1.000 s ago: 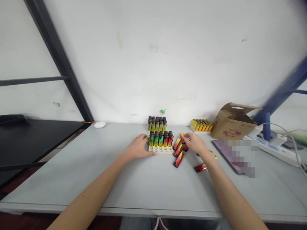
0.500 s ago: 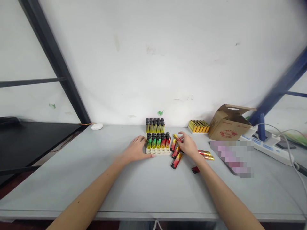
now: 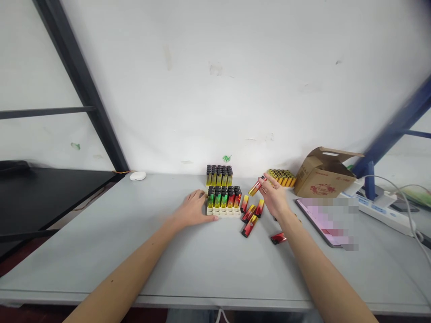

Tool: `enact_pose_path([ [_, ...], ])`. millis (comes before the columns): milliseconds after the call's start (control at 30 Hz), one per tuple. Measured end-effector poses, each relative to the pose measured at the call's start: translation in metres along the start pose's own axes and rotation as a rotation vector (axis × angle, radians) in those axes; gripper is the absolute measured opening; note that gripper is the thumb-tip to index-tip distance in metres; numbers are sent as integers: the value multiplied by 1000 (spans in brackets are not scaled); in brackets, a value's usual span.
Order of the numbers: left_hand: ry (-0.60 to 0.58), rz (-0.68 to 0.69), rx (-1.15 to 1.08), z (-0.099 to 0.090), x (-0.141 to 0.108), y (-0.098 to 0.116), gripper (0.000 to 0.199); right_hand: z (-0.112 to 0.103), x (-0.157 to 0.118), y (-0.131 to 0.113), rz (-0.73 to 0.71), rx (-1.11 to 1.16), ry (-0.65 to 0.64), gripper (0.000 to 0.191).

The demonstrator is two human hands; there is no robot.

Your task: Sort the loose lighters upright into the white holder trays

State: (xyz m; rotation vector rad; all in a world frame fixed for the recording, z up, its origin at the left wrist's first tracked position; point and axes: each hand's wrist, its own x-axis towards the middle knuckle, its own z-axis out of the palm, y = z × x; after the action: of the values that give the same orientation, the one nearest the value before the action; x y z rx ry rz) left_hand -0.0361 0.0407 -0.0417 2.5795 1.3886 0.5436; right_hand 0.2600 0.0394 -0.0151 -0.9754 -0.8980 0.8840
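Note:
A white tray [image 3: 222, 212] stands on the table with green and red lighters [image 3: 224, 198] upright in it; the front row of holes is bare. My left hand [image 3: 192, 210] grips the tray's left end, thumb along the front edge and fingers around the side. Above the table to the right, my right hand [image 3: 274, 197] pinches a red-and-yellow lighter [image 3: 257, 185] between thumb and fingers. It is tilted, yellow end down and to the left. Several loose red-and-yellow lighters [image 3: 249, 226] lie between the tray and my right hand; one red lighter [image 3: 278, 238] lies nearer me, partly under the forearm.
Behind the tray stands another block of yellow lighters with black tops [image 3: 219, 176]. Further right are a tray of yellow cylinders [image 3: 285, 178], an opened cardboard box [image 3: 325, 177], a tablet-like device [image 3: 319, 224] and a power strip [image 3: 384, 211]. A white case [image 3: 138, 176] sits back left.
My right hand has risen away from the loose lighters, to the right and back, with a lighter in its fingers. My left hand stays at the tray. The view has shifted slightly.

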Motion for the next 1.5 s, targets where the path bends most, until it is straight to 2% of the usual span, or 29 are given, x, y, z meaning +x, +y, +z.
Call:
enact_pose_path([
  [167, 52, -9, -17, 5, 0, 4, 80, 7, -7, -4, 141, 116, -115, 38],
  [367, 74, -15, -37, 7, 0, 8, 81, 10, -8, -6, 191, 61, -231, 29],
  [500, 61, -6, -37, 4, 1, 7, 82, 13, -12, -10, 222, 92, -239, 21],
  [667, 40, 0, -20, 1, 3, 0, 83, 17, -23, -21, 277, 19, -335, 35],
  [833, 29, 0, -14, 0, 2, -1, 78, 19, -27, -26, 362, 59, -452, 36],
  [967, 42, 20, -14, 1, -1, 4, 72, 21, -26, -22, 418, 144, -437, 52],
  [1200, 67, 14, -8, 7, -2, 12, 65, 24, -27, -13, 468, 358, -407, 45],
  [1500, 63, 24, -30, 5, -1, 5, 64, 25, -32, -16, 435, 380, -434, 43],
])
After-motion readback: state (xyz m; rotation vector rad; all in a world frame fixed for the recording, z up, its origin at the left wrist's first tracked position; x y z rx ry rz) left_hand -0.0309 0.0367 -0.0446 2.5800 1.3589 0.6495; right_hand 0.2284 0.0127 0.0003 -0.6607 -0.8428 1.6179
